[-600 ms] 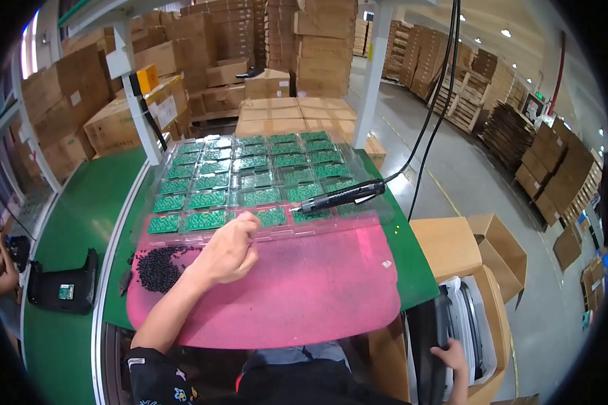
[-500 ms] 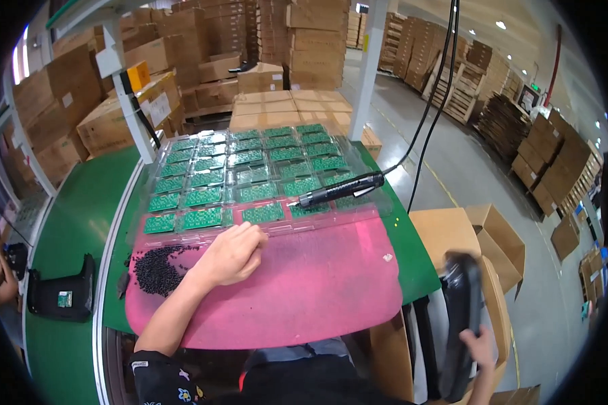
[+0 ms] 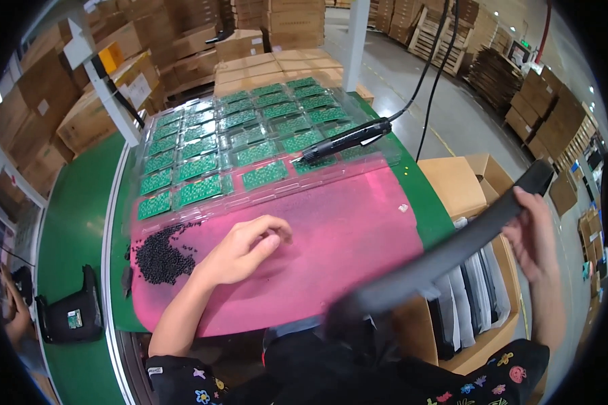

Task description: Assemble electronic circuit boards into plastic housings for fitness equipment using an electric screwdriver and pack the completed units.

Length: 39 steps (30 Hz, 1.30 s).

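My right hand [image 3: 535,236] is closed on the upper end of a long black plastic housing [image 3: 446,253]. The housing slants across the front right of the pink mat [image 3: 331,236], its lower end smeared by motion near my body. Over the mat's middle, my left hand [image 3: 246,250] is loosely curled, thumb apart, with nothing visible in it. Beside that wrist lies a heap of small black screw-like pieces [image 3: 162,256]. Beyond it, clear plastic trays hold rows of green circuit boards [image 3: 265,174]. A black electric screwdriver [image 3: 344,143] rests across the trays, its cord rising from the back end.
An open carton [image 3: 513,290] at the right holds several dark parts with grey sheets between them. Another black housing with a small board [image 3: 74,318] lies on the green bench at far left. Another person's arm [image 3: 20,307] shows there. Stacked cartons [image 3: 277,67] stand behind the table.
My right hand has raised the black housing from the carton and swung it leftward over the mat's edge. My left hand's fingers have loosened. The view has shifted slightly.
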### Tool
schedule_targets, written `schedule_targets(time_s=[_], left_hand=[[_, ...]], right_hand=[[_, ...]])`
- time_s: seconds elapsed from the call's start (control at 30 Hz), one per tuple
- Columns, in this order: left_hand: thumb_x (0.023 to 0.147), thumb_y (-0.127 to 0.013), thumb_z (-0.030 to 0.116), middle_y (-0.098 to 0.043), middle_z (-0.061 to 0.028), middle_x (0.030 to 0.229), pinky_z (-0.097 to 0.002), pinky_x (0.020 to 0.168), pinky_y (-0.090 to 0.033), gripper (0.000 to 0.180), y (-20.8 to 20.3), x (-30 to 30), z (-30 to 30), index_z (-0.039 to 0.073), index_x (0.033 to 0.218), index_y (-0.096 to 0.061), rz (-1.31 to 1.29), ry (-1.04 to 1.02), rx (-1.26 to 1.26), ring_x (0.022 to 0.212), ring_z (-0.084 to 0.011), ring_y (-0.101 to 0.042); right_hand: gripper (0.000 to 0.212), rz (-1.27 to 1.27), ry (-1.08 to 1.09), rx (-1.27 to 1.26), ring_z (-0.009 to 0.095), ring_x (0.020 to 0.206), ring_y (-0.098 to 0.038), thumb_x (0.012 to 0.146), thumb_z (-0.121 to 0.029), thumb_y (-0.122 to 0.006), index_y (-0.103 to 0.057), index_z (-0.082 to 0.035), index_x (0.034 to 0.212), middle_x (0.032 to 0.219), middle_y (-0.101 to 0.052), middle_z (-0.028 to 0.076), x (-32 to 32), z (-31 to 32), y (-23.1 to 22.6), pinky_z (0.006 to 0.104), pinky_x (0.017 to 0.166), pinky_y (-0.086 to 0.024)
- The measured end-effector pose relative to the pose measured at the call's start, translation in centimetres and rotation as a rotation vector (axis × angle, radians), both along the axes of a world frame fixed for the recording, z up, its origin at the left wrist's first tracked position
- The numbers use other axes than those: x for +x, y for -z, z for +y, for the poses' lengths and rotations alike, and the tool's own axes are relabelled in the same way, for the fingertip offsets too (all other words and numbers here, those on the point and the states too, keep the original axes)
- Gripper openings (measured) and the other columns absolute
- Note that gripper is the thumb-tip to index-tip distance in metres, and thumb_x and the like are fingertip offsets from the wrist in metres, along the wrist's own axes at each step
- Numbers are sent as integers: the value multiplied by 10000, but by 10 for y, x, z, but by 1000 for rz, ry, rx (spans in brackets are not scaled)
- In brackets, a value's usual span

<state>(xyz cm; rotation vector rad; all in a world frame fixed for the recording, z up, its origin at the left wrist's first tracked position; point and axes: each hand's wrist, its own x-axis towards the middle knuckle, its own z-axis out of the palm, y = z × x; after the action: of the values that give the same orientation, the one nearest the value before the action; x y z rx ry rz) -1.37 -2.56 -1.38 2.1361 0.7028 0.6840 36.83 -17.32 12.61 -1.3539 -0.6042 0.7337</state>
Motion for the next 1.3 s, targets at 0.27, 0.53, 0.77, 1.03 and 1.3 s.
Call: schedule_targets(time_s=[0.27,0.53,0.77,1.03,1.3], left_hand=[[780,-764,208,-607,-123,1247,-325,839,-526,684,-13,-13,0,32,1370,-465,-38,257,-432,1023,-197,-610],[763,-792,438,-608,-135,1126,-357,858,-502,835,-10,-2,-22,27,1392,-429,218,318,-192,1026,-249,-605],[793,-661,196,-557,-228,1247,-469,969,-447,707,0,3,-32,-18,1397,-363,342,290,-99,1175,-392,-532],[820,-622,65,-659,-246,1027,-454,833,-517,417,-12,7,-11,-14,1226,-565,264,34,-79,987,-407,-635],[798,-728,93,-695,-179,920,-385,748,-533,280,3,4,7,4,1057,-668,175,-197,130,835,-333,-679]], right_hand=[[254,222,-447,-162,251,738,-670,955,-168,-574,-349,-53,979,846,-529,83,-66,71,79,415,682,-616],[191,95,-594,-258,213,638,-653,895,-31,-552,-366,-46,935,753,-512,67,-94,123,98,362,590,-604],[230,-260,-688,-355,126,375,-464,880,-42,-591,-395,-84,768,592,-489,31,-81,144,89,249,345,-366],[370,-456,-922,-284,46,439,-441,908,-84,-626,-368,-86,643,527,-436,-19,-82,129,71,237,390,-360],[397,-460,-2198,-47,391,831,-644,988,-410,-498,-505,-18,1050,920,-638,170,-141,23,123,464,669,-534]])
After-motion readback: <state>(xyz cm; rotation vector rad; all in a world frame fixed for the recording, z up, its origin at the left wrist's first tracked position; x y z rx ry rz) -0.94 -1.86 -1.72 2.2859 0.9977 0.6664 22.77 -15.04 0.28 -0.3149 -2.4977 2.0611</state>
